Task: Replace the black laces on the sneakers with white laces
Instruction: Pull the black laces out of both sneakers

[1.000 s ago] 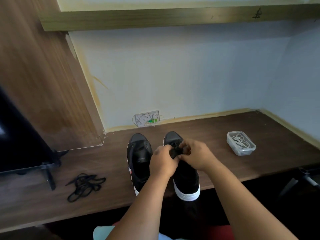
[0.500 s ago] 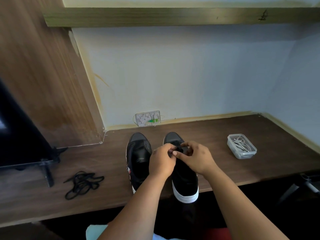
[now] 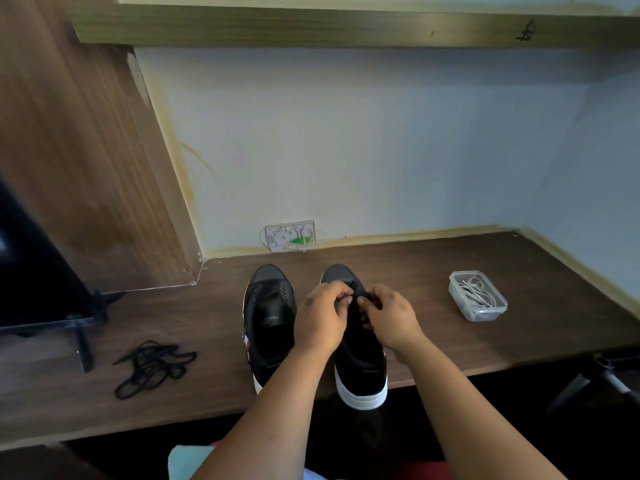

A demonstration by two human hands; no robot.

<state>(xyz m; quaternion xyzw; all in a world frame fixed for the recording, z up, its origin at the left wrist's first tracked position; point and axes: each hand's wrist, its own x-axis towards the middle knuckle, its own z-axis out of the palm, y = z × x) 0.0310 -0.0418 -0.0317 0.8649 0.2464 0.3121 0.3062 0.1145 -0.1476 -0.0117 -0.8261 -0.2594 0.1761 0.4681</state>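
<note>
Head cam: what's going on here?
A person is unlacing a pair of black sneakers on a dark wooden desk. The left hand and the right hand both pinch the black lace on the right sneaker. The left sneaker has bare eyelets; a loose black lace pile lies to its left. White laces wait in a clear plastic tub.

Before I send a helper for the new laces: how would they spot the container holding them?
On the dark wooden desk, look right of the two black sneakers, near the corner of the wall. There sits a small clear plastic tub with white laces coiled inside; the other loose laces, far left, are black.
</note>
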